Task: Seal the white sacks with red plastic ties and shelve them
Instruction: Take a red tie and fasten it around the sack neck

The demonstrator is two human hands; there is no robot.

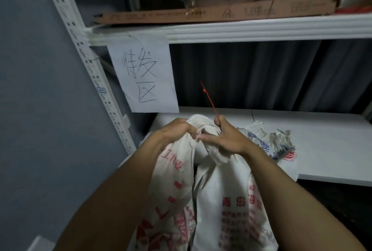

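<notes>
The left hand (177,131) is clenched around the gathered neck of a white sack (221,200), with the fingers curled into the cloth. The right hand (226,139) is just beside it on the right. Its thumb lies against the same bunched neck, and its fingers pinch a red tie (210,101). The thin tie rises from this hand, up and a little to the left, in front of the dark curtain (261,73).

The sack has red print and stands in the near middle of the scene, between the two forearms. Its neck is at the left near corner of the lower shelf (332,136), and its bottom is out of view.

A second sack (281,148) (this one has blue and red print) lies on the lower shelf, to the right of the hands and partly behind the right wrist.

A paper sign (143,73) with handwritten characters hangs from the upper shelf (261,29) at the left, beside the perforated post (86,49). Flat cardboard (221,12) lies on the upper shelf.
</notes>
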